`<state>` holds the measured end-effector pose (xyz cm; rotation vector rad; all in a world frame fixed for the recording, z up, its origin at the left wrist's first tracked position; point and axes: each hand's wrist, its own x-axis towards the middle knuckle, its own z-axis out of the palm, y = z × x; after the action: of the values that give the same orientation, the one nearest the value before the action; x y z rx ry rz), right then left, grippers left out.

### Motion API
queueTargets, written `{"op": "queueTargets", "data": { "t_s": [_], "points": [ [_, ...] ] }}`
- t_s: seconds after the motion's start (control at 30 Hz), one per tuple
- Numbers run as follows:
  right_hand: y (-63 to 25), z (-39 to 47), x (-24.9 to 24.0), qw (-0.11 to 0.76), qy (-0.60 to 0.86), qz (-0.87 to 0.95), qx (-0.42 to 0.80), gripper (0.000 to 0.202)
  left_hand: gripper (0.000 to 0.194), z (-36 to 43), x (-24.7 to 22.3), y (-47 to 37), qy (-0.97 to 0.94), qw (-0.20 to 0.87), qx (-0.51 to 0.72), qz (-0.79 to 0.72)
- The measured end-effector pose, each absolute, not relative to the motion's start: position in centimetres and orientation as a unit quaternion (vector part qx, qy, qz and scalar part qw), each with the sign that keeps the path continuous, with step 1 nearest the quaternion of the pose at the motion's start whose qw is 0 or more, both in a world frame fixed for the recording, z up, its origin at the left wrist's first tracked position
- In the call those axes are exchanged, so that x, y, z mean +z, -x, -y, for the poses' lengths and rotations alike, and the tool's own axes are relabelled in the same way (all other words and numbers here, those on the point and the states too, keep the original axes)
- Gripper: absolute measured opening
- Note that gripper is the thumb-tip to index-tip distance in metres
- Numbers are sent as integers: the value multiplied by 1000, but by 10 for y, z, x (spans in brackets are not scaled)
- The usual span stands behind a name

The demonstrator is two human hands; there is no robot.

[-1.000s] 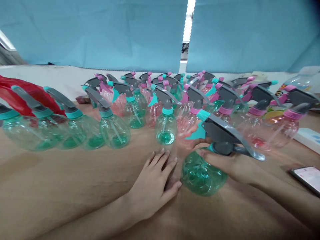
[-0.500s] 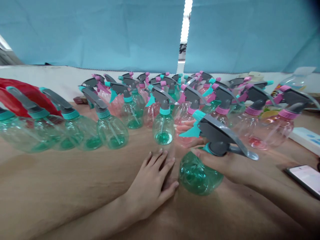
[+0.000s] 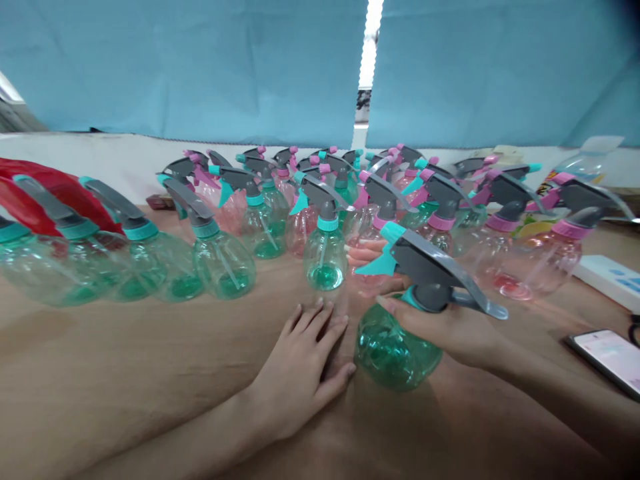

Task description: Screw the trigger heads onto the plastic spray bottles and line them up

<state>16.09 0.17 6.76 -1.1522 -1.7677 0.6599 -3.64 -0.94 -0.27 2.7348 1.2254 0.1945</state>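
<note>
My right hand (image 3: 450, 328) is wrapped round the neck of a green spray bottle (image 3: 397, 350) with a grey and teal trigger head, tilted at right of centre. Some of its fingers stick out behind the teal trigger. My left hand (image 3: 295, 370) lies palm down on the wooden table (image 3: 150, 373), fingers spread, with nothing in it. Just beyond its fingertips stands a small green spray bottle (image 3: 325, 260) with a teal collar. The held bottle's base is close to my left thumb, not touching it.
Several green spray bottles (image 3: 230, 267) line the left side. Pink-collared ones (image 3: 540, 263) stand at right, more behind. A red bag (image 3: 55, 197) lies at far left. A phone (image 3: 607, 357) and a white box (image 3: 610, 280) are at the right, near a clear plastic bottle (image 3: 587, 163).
The view has shifted very slightly. My right hand and the spray bottle in it appear a little further left; my left hand has stayed flat on the table.
</note>
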Motion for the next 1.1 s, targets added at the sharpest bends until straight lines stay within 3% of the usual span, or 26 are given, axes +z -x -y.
{"op": "queueTargets", "data": {
  "t_s": [0.17, 0.4, 0.8, 1.1],
  "points": [
    [-165, -3, 61, 444, 465, 721, 258, 4, 56, 11, -3, 37, -908, 62, 73, -408],
    [-168, -3, 58, 436, 460, 734, 242, 26, 56, 11, -2, 36, -909, 58, 70, -408],
    [-170, -4, 55, 437, 450, 721, 294, 34, 56, 12, -2, 36, -908, 57, 73, -409],
    [-172, -5, 51, 419, 442, 747, 267, 45, 57, 11, -2, 36, -908, 61, 60, -410]
  ]
}}
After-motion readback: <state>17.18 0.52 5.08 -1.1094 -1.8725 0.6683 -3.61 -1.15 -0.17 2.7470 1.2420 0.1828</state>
